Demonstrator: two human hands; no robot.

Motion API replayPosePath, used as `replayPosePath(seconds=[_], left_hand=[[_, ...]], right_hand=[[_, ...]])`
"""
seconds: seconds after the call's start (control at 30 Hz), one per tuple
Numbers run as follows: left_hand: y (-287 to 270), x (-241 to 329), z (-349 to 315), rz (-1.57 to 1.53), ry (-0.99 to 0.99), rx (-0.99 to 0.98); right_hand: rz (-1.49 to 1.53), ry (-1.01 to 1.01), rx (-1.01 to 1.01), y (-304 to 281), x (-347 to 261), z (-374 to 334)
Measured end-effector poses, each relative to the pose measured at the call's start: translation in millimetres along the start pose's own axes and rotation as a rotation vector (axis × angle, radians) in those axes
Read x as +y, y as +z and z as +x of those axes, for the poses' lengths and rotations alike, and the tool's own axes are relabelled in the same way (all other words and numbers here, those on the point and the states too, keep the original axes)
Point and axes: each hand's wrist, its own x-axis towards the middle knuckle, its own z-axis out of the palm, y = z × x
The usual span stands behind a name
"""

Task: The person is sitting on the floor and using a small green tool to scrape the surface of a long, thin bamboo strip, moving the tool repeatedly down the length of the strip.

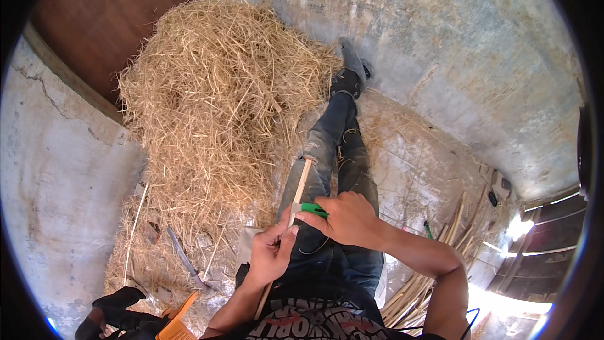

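A pale, narrow strip of wood or bamboo (302,182) lies lengthwise over my lap, its far end near my knees. My left hand (272,252) is closed on the strip, thumb and fingers pinching it, and its near part runs back under my forearm. In my right hand (349,219) is a green-handled cutter (313,209), gripped with the thumb along the near side. The cutter meets the strip just beyond my left fingers. Its cutting edge is too small to make out.
A big straw heap (214,88) rises at the far left, beside my outstretched legs (327,132). On the floor at left lies a long curved blade (182,255), close to an orange object (178,322). Several long sticks (409,293) lie at right. A stained wall (440,44) bounds the far side.
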Motion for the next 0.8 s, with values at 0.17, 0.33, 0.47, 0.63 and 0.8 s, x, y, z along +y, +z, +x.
replayPosePath(seconds=[0.17, 0.33, 0.47, 0.63, 0.8], left_hand=[[-2, -7, -3, 0.079, -0.148, 0.013], [17, 2, -44, -0.216, -0.050, -0.191], [2, 13, -21, -0.308, -0.150, -0.116], [5, 13, -15, -0.347, -0.122, -0.167], [6, 14, -16, -0.302, -0.172, -0.144]], right_hand=[[-0.143, -0.033, 0.319, 15, 39, 16], [0.126, 0.440, 0.631, -61, 154, 40], [0.277, 0.291, 0.379, -47, 71, 25], [0.211, 0.027, 0.083, -23, 8, -12], [0.052, -0.010, 0.024, -9, 6, -22]])
